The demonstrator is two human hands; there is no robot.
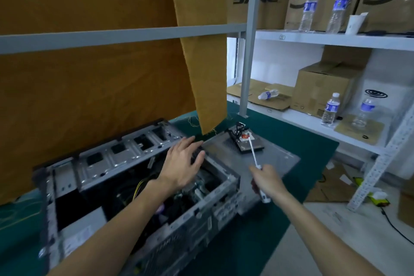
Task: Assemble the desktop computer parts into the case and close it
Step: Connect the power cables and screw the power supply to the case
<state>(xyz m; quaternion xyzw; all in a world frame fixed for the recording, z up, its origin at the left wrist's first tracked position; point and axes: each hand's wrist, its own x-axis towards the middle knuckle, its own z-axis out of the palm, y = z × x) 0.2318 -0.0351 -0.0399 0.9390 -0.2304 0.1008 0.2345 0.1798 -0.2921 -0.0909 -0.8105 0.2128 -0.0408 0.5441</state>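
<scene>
A mustard-brown cloth (94, 78) hangs behind the green table mat (289, 141), draped over a grey metal rail (116, 37). To the right stands a white metal shelving unit (331, 39) on a grey upright (249, 51). Its upper shelf carries cardboard boxes (322, 0), two upright water bottles (308, 10) and a white paper cup (355, 23). The lower shelf holds another cardboard box (322, 87), flattened cardboard (257, 94), one bottle lying on its side (268, 94) and two standing. The pale floor (331, 237) bears cardboard scraps and a black cable (396, 228).

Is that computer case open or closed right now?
Open: the computer case shows its cables inside, and its side panel lies flat beside it.
</scene>
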